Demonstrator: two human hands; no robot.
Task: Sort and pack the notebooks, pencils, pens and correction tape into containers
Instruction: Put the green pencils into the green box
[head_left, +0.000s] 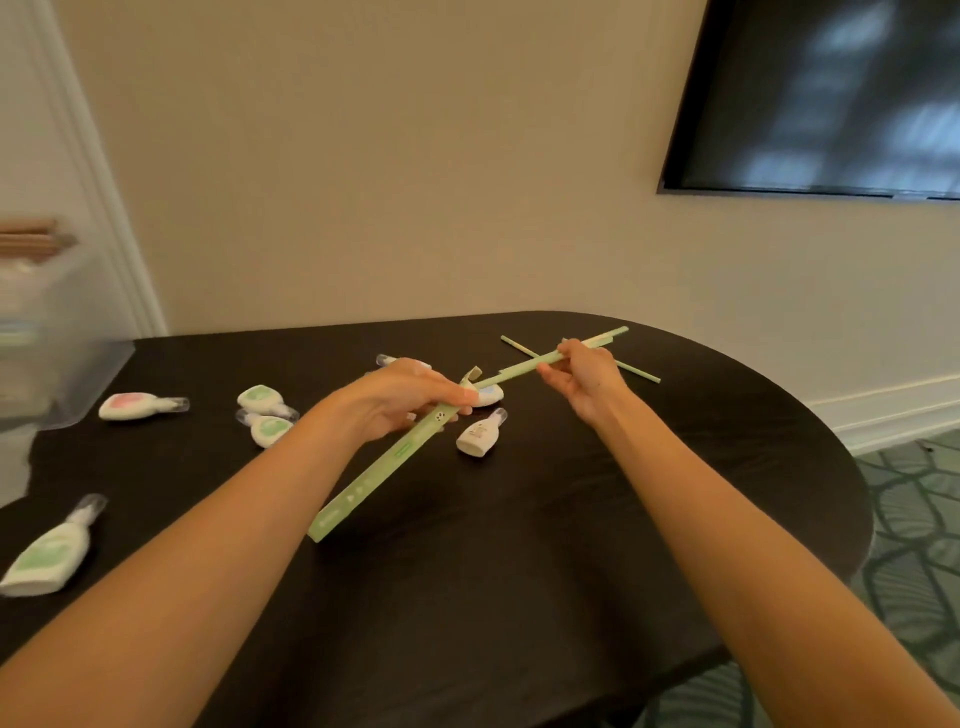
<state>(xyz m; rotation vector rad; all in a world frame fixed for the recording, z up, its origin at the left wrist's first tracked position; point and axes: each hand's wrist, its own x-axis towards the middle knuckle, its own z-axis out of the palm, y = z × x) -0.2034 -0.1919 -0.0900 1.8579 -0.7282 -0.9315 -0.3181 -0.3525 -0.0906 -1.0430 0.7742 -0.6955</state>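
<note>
At the nine o'clock edge of the dark table (519, 545) stands a blurred clear container (62, 332), with brown pencils (31, 240) lying across its top. Near eight o'clock lies a green-patched correction tape (44, 556). A pink-patched correction tape (136, 406) lies toward ten o'clock. Further in, an upper green tape (260, 399) lies just beside a lower green tape (270, 429).

The left hand (405, 402) curls its fingers round a long green carton (374, 478), held above the table and slanting from seven o'clock up to one o'clock. A white correction tape (478, 435) lies at that hand's four o'clock.

The right hand (584, 374) pinches a bundle of green sticks (524, 364) at the carton's open end; whether they are pens or pencils cannot be told. A loose green stick (636, 371) lies on the table beyond that hand. A dark screen (831, 93) hangs on the wall at two o'clock.
</note>
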